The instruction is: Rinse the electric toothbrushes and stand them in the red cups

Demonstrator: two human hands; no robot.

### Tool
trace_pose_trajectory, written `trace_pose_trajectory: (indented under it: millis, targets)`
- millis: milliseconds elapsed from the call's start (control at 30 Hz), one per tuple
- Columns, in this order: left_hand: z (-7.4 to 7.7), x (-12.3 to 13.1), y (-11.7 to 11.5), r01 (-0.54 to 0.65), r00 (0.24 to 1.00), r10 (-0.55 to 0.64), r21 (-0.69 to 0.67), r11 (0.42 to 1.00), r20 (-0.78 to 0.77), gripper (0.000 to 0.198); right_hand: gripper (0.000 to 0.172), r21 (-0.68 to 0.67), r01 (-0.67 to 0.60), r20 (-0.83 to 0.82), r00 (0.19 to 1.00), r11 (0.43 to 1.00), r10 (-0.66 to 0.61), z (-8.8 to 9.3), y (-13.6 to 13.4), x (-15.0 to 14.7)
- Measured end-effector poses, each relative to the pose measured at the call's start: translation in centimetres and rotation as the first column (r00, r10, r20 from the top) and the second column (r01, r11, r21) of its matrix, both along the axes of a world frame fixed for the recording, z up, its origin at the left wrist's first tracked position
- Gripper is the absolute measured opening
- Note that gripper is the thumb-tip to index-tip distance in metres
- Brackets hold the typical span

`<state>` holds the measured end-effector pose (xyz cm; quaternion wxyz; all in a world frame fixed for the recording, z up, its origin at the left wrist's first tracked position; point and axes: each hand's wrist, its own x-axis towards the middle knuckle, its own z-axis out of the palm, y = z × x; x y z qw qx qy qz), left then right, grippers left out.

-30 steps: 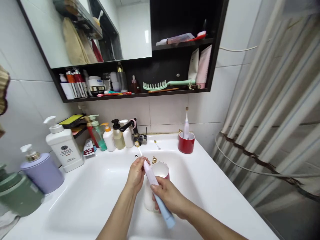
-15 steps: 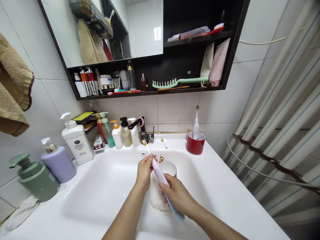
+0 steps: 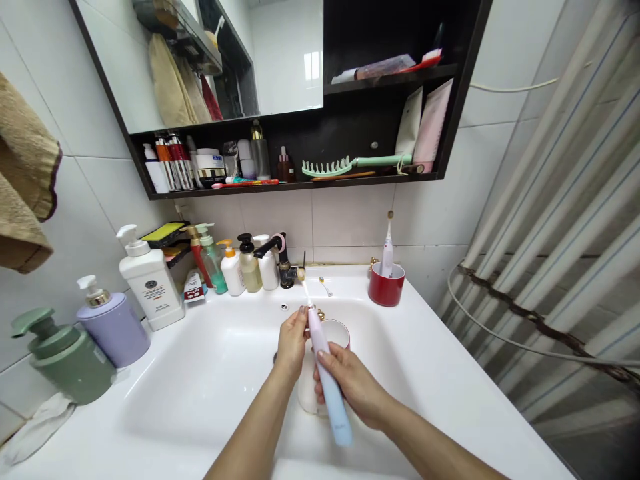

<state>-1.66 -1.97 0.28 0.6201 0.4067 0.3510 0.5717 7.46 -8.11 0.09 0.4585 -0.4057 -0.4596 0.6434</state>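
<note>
An electric toothbrush (image 3: 336,413), its handle fading from pale pink to light blue, is held over the sink (image 3: 210,387) with its brush head pointing up toward the faucet. My right hand (image 3: 357,383) is wrapped around the middle of the handle. At the neck, where brush head meets handle, the fingers of my left hand (image 3: 291,340) are closed in a pinch. Behind the hands, a cup (image 3: 336,330) with a white inside and red outside is partly hidden in the basin. Below it is a whitish translucent item (image 3: 307,393), mostly covered by my hands.
A red cup (image 3: 387,288) with another electric toothbrush (image 3: 387,253) stands at the back right. On the ledge lies a small spare brush head (image 3: 325,287). The black faucet (image 3: 284,260) and several pump bottles (image 3: 153,287) line the back and left. A mirrored cabinet (image 3: 380,127) hangs above.
The electric toothbrush has turned: its brush head swung right and its blue base swung left, so it now stands closer to upright in view. Both hands keep their grip.
</note>
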Motion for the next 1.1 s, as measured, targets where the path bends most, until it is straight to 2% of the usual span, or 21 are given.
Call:
trace_pose_trajectory:
  millis: [67,167,267,333,400,467,567,633,667,733,800,867,933,1000,1100]
  targets:
    - [-0.1,0.0,-0.1,-0.040,0.999,0.040,0.017,0.999,-0.003,0.037,0.025,0.128,0.133,-0.016,0.991,0.983,-0.132,1.1,1.0,0.6]
    - [-0.5,0.1,-0.1,-0.102,0.987,0.106,0.038,0.994,-0.121,0.029,0.026,0.339,0.332,0.060,0.926,0.880,-0.373,2.4,3.3,1.7]
    - [-0.9,0.4,-0.3,-0.076,0.949,0.110,0.124,0.989,-0.296,0.019,0.028,0.422,0.395,0.093,0.877,0.816,-0.472,2.5,5.6,2.3]
    - [-1.2,0.5,-0.5,-0.014,0.884,0.126,0.244,0.970,-0.451,0.016,0.031,0.441,0.412,0.117,0.854,0.797,-0.506,1.6,6.6,2.3]
    - [-1.5,0.5,-0.8,0.101,0.750,0.173,0.369,0.924,-0.638,0.016,0.029,0.445,0.407,0.171,0.835,0.797,-0.523,0.3,7.0,2.3]
    - [-2.0,0.4,-1.0,0.264,0.560,0.228,0.433,0.862,-0.796,0.018,0.023,0.447,0.391,0.243,0.812,0.804,-0.530,-1.0,7.0,2.4]
    - [-2.9,0.3,-1.1,0.470,0.285,0.280,0.388,0.793,-0.917,0.020,0.021,0.463,0.381,0.340,0.757,0.800,-0.557,-2.4,6.7,2.7]
    - [-3.4,0.4,-0.9,0.525,0.162,0.294,0.334,0.783,-0.942,0.018,0.022,0.469,0.379,0.392,0.721,0.798,-0.572,-2.8,6.8,3.1]
    - [-3.6,0.6,-0.8,0.530,0.128,0.299,0.320,0.786,-0.946,0.017,0.023,0.468,0.377,0.415,0.705,0.800,-0.575,-2.9,6.9,3.3]
    - [-3.4,1.1,-0.3,0.525,0.108,0.305,0.315,0.791,-0.946,0.017,0.025,0.463,0.370,0.455,0.680,0.806,-0.574,-2.6,7.4,3.8]
    - [-2.6,1.9,0.3,0.513,0.120,0.319,0.334,0.791,-0.940,0.017,0.026,0.469,0.380,0.477,0.650,0.797,-0.591,-2.1,8.1,4.5]
    - [-1.1,2.9,1.3,0.498,0.140,0.357,0.377,0.781,-0.924,0.018,0.032,0.499,0.425,0.473,0.597,0.755,-0.648,-1.3,8.7,5.1]
    - [0.6,4.1,2.7,0.483,0.150,0.412,0.430,0.762,-0.899,0.018,0.040,0.543,0.479,0.446,0.530,0.689,-0.721,-0.6,9.0,5.6]
    - [2.2,5.3,4.3,0.482,0.135,0.448,0.453,0.750,-0.884,0.018,0.044,0.584,0.509,0.415,0.482,0.632,-0.771,0.0,9.2,5.9]
    - [3.5,6.7,6.7,0.502,0.101,0.483,0.464,0.730,-0.870,0.019,0.046,0.610,0.519,0.390,0.461,0.599,-0.797,0.5,9.6,6.3]
